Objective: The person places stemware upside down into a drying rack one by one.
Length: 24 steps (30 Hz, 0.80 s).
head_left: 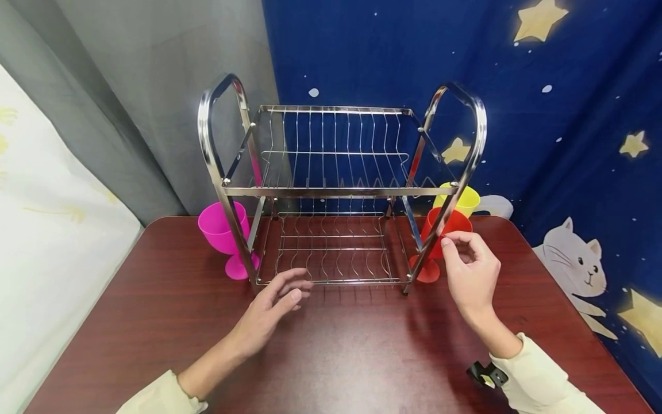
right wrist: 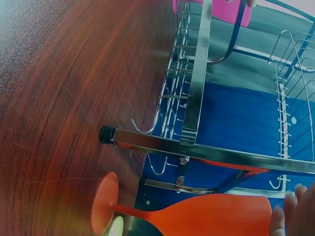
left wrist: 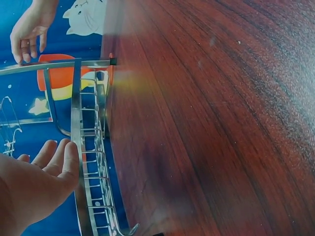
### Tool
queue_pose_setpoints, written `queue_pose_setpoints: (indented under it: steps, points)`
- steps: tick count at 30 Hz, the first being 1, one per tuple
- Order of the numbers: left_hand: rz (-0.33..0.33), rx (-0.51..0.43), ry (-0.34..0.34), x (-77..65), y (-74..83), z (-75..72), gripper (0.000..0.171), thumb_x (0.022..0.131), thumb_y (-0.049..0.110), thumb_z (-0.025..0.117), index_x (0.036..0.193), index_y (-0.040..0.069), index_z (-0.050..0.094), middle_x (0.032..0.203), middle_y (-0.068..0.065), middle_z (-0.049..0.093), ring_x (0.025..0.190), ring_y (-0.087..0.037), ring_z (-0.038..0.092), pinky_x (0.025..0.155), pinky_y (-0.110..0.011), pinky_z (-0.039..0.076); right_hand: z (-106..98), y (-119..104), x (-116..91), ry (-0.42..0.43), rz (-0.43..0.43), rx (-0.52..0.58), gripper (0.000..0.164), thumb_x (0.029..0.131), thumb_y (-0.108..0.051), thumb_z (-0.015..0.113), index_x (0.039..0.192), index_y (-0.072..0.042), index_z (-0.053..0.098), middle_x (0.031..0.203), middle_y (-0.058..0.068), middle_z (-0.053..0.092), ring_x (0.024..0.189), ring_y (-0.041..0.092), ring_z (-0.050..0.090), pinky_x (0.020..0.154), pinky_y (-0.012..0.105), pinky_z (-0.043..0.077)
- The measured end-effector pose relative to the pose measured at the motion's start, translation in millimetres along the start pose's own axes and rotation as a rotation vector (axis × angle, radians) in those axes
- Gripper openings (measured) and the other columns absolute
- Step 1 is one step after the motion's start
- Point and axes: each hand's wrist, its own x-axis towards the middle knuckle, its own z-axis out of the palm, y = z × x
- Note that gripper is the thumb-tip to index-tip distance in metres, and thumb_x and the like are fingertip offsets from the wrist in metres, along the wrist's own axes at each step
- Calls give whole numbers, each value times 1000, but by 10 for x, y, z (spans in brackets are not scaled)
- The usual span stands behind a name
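Note:
A two-tier chrome dish rack point(head_left: 331, 192) stands on the table. Just outside its right front leg is a red plastic goblet point(head_left: 458, 221), upright, partly hidden by the leg. My right hand point(head_left: 473, 276) is beside that goblet, thumb and forefinger bent near each other. In the right wrist view, the right fingertips point(right wrist: 278, 221) come right at the rim of the red goblet point(right wrist: 221, 214). My left hand point(head_left: 266, 316) hovers in front of the lower tier with fingers loosely extended, holding nothing; the left wrist view shows its fingers point(left wrist: 58, 160) overlapping the rack's front rail.
A magenta goblet point(head_left: 222, 227) stands outside the rack's left side. Behind the red one is a yellow goblet point(head_left: 468, 199). The brown wooden table point(head_left: 341, 362) reaches back to grey and blue curtains point(head_left: 357, 46). A small black device point(head_left: 487, 375) sits at the right wrist.

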Motion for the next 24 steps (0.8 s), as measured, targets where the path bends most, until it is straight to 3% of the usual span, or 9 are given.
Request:
queue_pose_setpoints:
  steps: [7, 12, 18, 24]
  points:
    - [-3, 18, 5, 17, -2, 6, 39, 102, 18, 47, 140, 11, 43, 126, -15, 61, 113, -13, 61, 94, -34, 52, 3, 39, 42, 16, 1, -39, 18, 84, -4, 70, 102, 0, 71, 99, 2, 62, 86, 7, 59, 72, 9, 50]
    - [-8, 23, 7, 27, -3, 7, 40, 102, 20, 48, 141, 13, 43, 127, -13, 60, 115, -16, 61, 95, -33, 52, -21, 19, 106, 2, 47, -125, 34, 83, -9, 72, 115, -2, 64, 119, 7, 53, 108, 5, 44, 81, 15, 44]
    - [-22, 35, 8, 20, -4, 5, 41, 101, 21, 49, 141, 13, 44, 127, -13, 61, 116, -19, 61, 95, -26, 50, -55, 17, 179, -61, 155, -212, 58, 81, -15, 76, 132, -5, 50, 134, 10, 41, 120, 11, 34, 86, 28, 41]
    - [-12, 47, 14, 21, -2, 4, 41, 101, 20, 50, 140, 13, 44, 127, -12, 61, 115, -18, 61, 95, -26, 50, -59, 53, 212, -103, 166, -262, 69, 79, -16, 77, 138, -8, 42, 138, 11, 37, 125, 18, 31, 87, 28, 39]
